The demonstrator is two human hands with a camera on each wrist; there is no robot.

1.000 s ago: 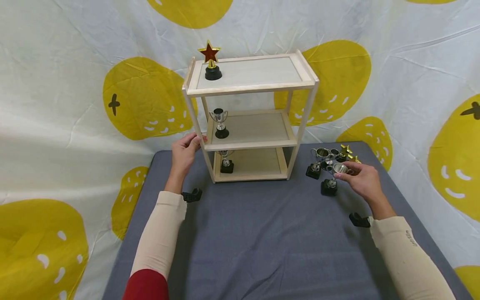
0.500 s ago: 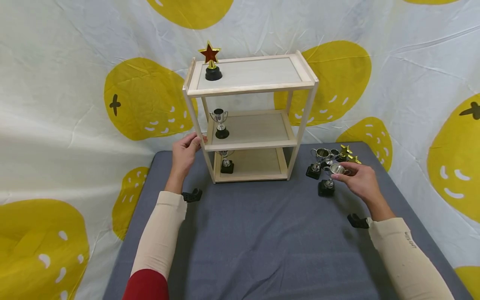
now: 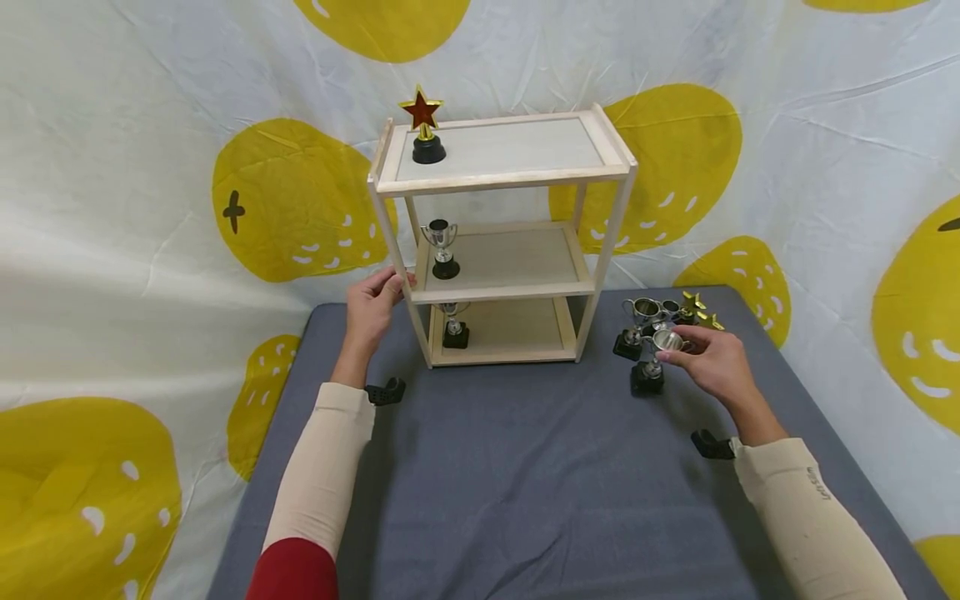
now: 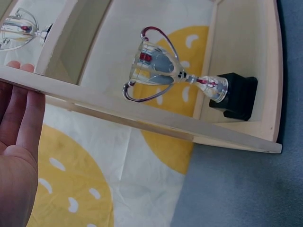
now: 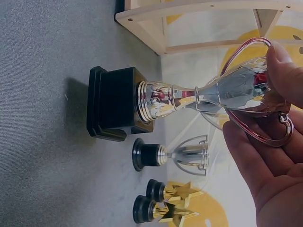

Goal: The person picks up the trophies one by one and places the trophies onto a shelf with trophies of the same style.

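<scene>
Head view shows a shiny silver two-handled trophy cup with a square black base (image 3: 654,364) at the right of the dark grey cloth-covered table (image 3: 487,475), roughly upright with its bowl opening upward. The right hand (image 3: 712,364) pinches it high on the bowl, the forearm slanting in from the lower right. Just behind it are another silver cup on a black base (image 3: 642,315), a third, partly hidden silver cup (image 3: 670,308) and small gold star trophies (image 3: 692,303). A three-tier shelf of pale wood (image 3: 517,150) stands well apart to the left, bearing a red-and-gold star trophy (image 3: 425,132) on top, a silver cup on a round black base (image 3: 442,248) in the middle and a silver cup on a square black base (image 3: 454,328) at the bottom. The left hand (image 3: 369,313) grips the shelf's left front post near the middle tier, its arm stretched forward. Left wrist view has those fingers close together, passing behind the post, tips showing beyond it; the thumb is out of sight. Right wrist view shows red glints on the held trophy's polished bowl, the thumb by one curved handle and fingers at the other side; whether the base touches the cloth, I cannot tell.
</scene>
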